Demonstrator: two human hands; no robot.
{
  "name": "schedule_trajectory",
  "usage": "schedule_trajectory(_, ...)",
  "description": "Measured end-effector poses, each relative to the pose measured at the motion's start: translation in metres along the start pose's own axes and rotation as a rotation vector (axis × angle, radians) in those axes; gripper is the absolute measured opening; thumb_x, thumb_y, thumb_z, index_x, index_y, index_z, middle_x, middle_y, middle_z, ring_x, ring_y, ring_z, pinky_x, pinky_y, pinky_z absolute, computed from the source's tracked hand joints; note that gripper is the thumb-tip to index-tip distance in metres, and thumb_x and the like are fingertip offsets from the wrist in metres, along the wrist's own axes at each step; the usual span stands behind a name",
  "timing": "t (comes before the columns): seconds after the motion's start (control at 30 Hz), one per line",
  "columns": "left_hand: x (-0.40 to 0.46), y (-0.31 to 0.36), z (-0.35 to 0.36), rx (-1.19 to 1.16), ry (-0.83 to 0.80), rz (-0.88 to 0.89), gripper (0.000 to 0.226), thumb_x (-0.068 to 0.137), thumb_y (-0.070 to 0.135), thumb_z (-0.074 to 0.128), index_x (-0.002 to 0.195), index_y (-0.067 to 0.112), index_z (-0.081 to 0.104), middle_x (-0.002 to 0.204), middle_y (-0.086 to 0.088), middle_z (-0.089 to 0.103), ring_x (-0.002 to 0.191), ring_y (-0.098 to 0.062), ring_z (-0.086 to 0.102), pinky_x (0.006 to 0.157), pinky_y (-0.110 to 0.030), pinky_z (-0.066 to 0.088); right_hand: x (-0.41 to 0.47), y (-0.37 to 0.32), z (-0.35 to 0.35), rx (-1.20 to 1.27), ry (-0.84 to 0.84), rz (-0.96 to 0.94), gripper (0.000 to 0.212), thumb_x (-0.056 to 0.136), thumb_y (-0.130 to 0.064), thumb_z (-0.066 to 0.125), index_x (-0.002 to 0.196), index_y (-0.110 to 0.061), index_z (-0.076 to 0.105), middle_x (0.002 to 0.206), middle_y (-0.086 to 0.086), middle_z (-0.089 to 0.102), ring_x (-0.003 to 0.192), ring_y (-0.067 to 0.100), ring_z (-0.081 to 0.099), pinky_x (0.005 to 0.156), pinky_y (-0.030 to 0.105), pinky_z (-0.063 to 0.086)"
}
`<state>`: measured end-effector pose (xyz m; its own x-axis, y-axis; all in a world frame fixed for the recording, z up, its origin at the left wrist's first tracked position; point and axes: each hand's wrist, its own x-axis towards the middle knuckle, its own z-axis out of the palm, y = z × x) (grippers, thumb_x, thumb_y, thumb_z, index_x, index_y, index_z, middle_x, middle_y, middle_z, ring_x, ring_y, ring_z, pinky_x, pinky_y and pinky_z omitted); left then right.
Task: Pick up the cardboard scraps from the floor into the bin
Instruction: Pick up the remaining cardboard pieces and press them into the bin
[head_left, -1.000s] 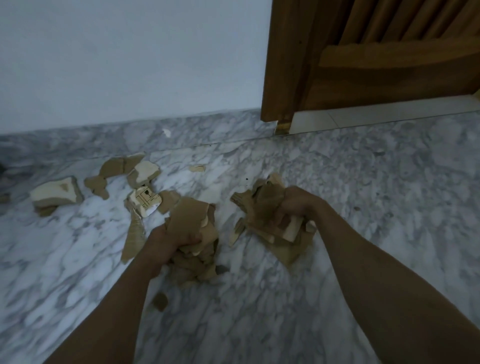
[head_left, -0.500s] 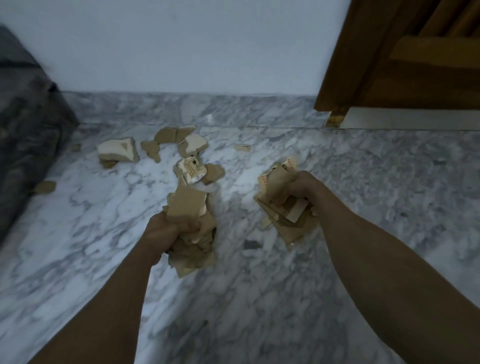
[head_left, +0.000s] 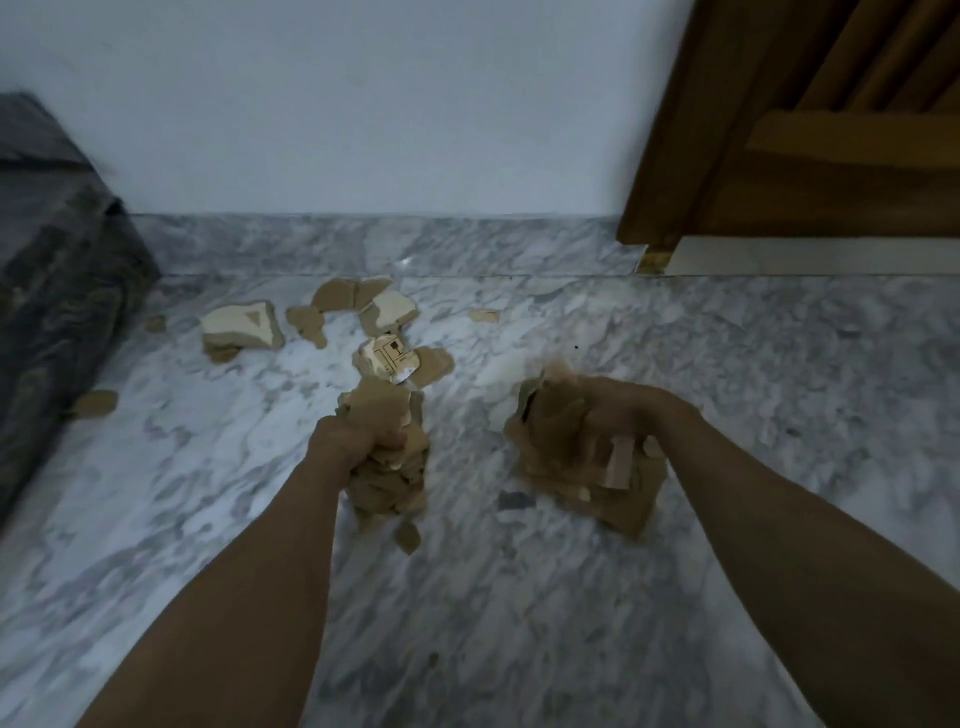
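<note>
left hand (head_left: 358, 441) clenched round a thick wad of torn brown cardboard (head_left: 387, 467), ragged edges splaying above and below the fist. right hand (head_left: 618, 415) clamped on a second, flatter bundle (head_left: 582, 467), blurred, with one pale strip showing. both held over veined grey-white marble floor (head_left: 519, 623). more scraps lay loose by the wall: a white-faced curved piece (head_left: 239, 327), a printed label piece (head_left: 387, 356), plain brown shards (head_left: 337, 293). at left, a dark crinkled bag-like bulk (head_left: 57, 249); whether the bin, could not tell.
</note>
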<state>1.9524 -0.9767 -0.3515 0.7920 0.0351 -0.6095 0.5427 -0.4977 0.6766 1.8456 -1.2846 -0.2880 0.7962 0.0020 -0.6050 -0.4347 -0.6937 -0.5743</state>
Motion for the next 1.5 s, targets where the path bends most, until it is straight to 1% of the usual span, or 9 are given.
schedule_trajectory(0.13,0.013,0.001,-0.006,0.040,-0.072,0.013,0.093,0.027,0.032,0.098,0.109,0.000,0.066,0.106,-0.020,0.069,0.095,-0.036,0.068,0.086,-0.050,0.059,0.023,-0.002,0.019,-0.194,-0.151,0.113,0.054,0.076,0.008,0.074,0.124,-0.015,0.064,0.123,0.011,0.066,0.108,0.038,0.064,0.080,0.052,0.059)
schedule_trajectory(0.23,0.005,0.006,-0.011,0.112,-0.102,0.061,0.055,0.046,0.029,0.097,0.088,0.008,0.068,0.101,-0.019,0.071,0.091,-0.033,0.068,0.082,-0.044,0.059,0.031,-0.003,0.018,-0.199,-0.138,0.168,0.057,0.074,0.001,0.076,0.126,-0.017,0.062,0.117,0.012,0.070,0.102,0.039,0.067,0.081,0.054,0.059)
schedule_trajectory(0.43,-0.014,-0.012,-0.033,-0.083,-0.190,0.014,0.052,0.052,0.026,0.093,0.095,0.008,0.069,0.083,-0.010,0.071,0.067,-0.025,0.066,0.052,-0.026,0.049,0.041,0.000,0.020,-0.337,-0.101,0.238,0.035,0.057,-0.009,0.088,0.091,-0.011,0.079,0.099,0.008,0.074,0.092,0.030,0.069,0.082,0.047,0.060)
schedule_trajectory(0.6,-0.021,-0.038,-0.057,-0.358,-0.253,-0.043,0.070,0.058,0.031,0.093,0.117,0.004,0.068,0.109,-0.017,0.075,0.102,-0.036,0.071,0.093,-0.048,0.055,0.028,0.003,0.030,-0.056,-0.094,0.163,0.063,0.077,0.011,0.073,0.125,-0.023,0.050,0.115,0.004,0.058,0.107,0.037,0.063,0.066,0.039,0.056)
schedule_trajectory(0.8,-0.040,-0.054,-0.059,-0.703,-0.336,-0.077,0.041,0.088,0.028,0.070,0.125,0.009,0.068,0.122,-0.014,0.071,0.105,-0.030,0.070,0.084,-0.037,0.058,0.023,0.006,0.035,-0.237,-0.023,0.203,0.044,0.068,-0.014,0.089,0.109,-0.012,0.074,0.110,0.005,0.068,0.091,0.024,0.060,0.077,0.034,0.049)
schedule_trajectory(0.93,-0.050,-0.059,-0.052,-0.967,-0.385,-0.078,0.042,0.096,0.032,0.058,0.131,0.010,0.063,0.127,-0.014,0.069,0.117,-0.030,0.065,0.098,-0.045,0.050,0.011,0.009,0.042,-0.135,0.018,0.195,0.028,0.063,-0.011,0.088,0.086,-0.020,0.074,0.103,0.007,0.071,0.097,0.029,0.066,0.080,0.037,0.055)
schedule_trajectory(1.2,-0.055,-0.038,-0.014,-1.022,-0.059,0.058,0.056,0.076,0.009,0.082,0.129,0.004,0.064,0.117,-0.013,0.073,0.107,-0.030,0.071,0.082,-0.042,0.061,0.020,-0.065,0.084,0.160,0.611,0.251,0.052,0.069,-0.033,0.076,0.116,-0.019,0.060,0.113,0.007,0.066,0.106,0.031,0.064,0.084,0.034,0.052)
schedule_trajectory(1.33,-0.061,-0.016,0.012,-1.057,-0.010,0.119,0.063,0.070,0.004,0.087,0.128,0.004,0.062,0.115,-0.014,0.074,0.104,-0.032,0.072,0.080,-0.048,0.061,0.020,-0.123,0.113,0.454,0.719,0.385,0.041,0.075,-0.029,0.069,0.110,-0.020,0.049,0.102,0.005,0.063,0.102,0.034,0.062,0.091,0.044,0.049)
schedule_trajectory(1.5,-0.063,-0.011,0.003,-0.970,-0.090,0.119,0.053,0.067,0.007,0.088,0.115,-0.006,0.070,0.110,-0.018,0.075,0.088,-0.027,0.073,0.062,-0.031,0.058,0.025,-0.142,0.113,0.492,0.740,0.335,0.041,0.081,-0.025,0.068,0.115,-0.016,0.047,0.111,0.009,0.065,0.107,0.036,0.061,0.095,0.046,0.047)
